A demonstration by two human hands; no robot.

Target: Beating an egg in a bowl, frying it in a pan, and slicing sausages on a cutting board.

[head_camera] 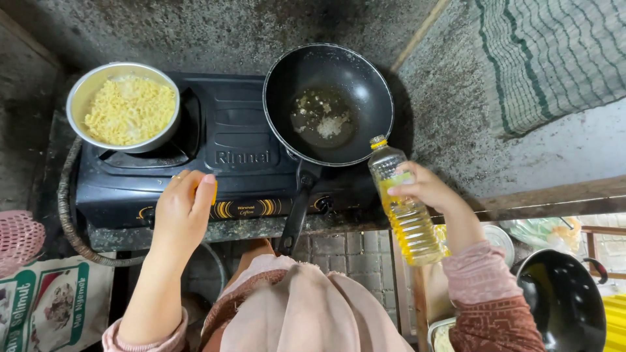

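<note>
Step in hand: oiling the pan. The right hand (427,189) has its fingers clamped around an uncapped oil bottle (404,212), held upright just beside the pan (328,103) on the stove (228,156). The left hand (186,208) pinches a small yellow cap (213,193), probably the bottle's. The pan already holds a little oil and white bits. A pot (124,107) of noodles sits on the left burner. Next move, as judged: recap the bottle, which calls for aligning cap and neck.

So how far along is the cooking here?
Done: noodles sit in the pot; oil and bits are in the black pan. In hand: right hand holds the uncapped oil bottle, left hand its yellow cap. Left: noodles not yet in the pan.
</note>
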